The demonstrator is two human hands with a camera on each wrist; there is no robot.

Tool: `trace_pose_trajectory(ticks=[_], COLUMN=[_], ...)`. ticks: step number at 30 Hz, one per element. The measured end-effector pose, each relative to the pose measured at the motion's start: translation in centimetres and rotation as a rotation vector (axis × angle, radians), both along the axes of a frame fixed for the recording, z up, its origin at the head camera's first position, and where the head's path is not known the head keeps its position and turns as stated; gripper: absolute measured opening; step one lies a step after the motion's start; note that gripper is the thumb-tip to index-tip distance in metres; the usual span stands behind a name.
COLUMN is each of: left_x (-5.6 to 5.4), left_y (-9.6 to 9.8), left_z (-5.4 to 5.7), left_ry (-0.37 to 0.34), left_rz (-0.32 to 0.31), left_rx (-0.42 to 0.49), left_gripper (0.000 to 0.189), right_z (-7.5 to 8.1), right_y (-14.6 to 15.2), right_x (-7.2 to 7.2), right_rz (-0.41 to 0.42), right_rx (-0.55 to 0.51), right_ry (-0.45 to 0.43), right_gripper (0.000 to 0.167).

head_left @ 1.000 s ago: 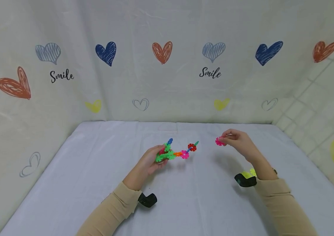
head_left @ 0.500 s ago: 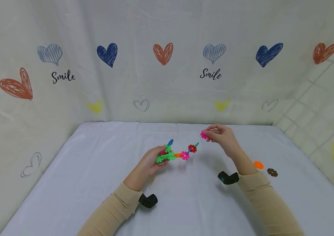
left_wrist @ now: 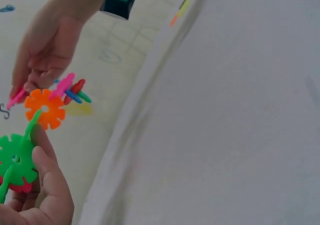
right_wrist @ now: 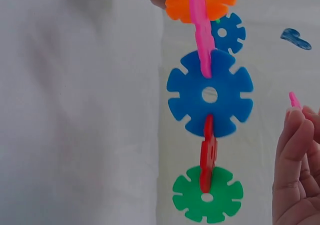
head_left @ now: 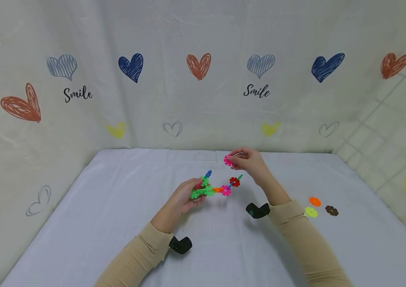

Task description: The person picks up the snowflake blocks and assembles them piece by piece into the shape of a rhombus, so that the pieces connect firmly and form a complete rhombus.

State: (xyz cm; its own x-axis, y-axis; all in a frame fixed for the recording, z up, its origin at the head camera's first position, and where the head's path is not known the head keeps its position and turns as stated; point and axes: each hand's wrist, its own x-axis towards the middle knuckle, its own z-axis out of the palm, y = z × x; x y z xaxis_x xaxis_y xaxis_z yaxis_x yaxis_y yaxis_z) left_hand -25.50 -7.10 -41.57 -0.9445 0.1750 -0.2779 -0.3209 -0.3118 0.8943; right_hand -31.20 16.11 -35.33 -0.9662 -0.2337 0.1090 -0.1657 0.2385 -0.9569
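My left hand [head_left: 183,197] grips a chain of slotted plastic snowflake discs [head_left: 207,190] above the table. Green discs lie at the fingers; from them an orange, pink, blue, red and green run reaches right, and a blue disc [head_left: 208,174] sticks up at the far end. In the right wrist view a large blue disc [right_wrist: 187,97] hangs between a pink one and a red one. My right hand [head_left: 252,164] pinches a loose pink disc [head_left: 227,160] between thumb and fingers. This disc is above the chain and apart from it.
Orange [head_left: 315,201], yellow [head_left: 311,212] and brown [head_left: 332,211] discs lie on the white-covered table [head_left: 117,207], beside my right sleeve [head_left: 307,239]. A pale cloth backdrop [head_left: 221,111] with printed hearts stands along the table's back edge. Black wrist devices [head_left: 180,244] sit on both arms.
My right hand has moved left with the pink disc, from right of the chain to above it. The loose discs by the right arm have come into view. The left hand has barely moved.
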Motion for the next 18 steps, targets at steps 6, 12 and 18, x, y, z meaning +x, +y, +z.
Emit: trace_pose_trajectory(ticks=[6, 12, 18], left_x=[0.1, 0.0, -0.1], left_y=[0.0, -0.1, 0.0], left_z=[0.1, 0.1, 0.0], left_ry=[-0.001, -0.007, -0.015], left_rz=[-0.001, -0.002, -0.007], left_rx=[-0.001, -0.008, -0.016], left_gripper=[0.016, 0.019, 0.021], right_z=[-0.2, -0.7, -1.1], right_y=[-2.0, -3.1, -3.7], right_x=[-0.2, -0.5, -0.5], right_rz=[0.023, 0.039, 0.045], right_rx=[0.074, 0.138, 0.189], right_ry=[0.018, 0.02, 0.018], right_gripper=[0.028, 0.026, 0.025])
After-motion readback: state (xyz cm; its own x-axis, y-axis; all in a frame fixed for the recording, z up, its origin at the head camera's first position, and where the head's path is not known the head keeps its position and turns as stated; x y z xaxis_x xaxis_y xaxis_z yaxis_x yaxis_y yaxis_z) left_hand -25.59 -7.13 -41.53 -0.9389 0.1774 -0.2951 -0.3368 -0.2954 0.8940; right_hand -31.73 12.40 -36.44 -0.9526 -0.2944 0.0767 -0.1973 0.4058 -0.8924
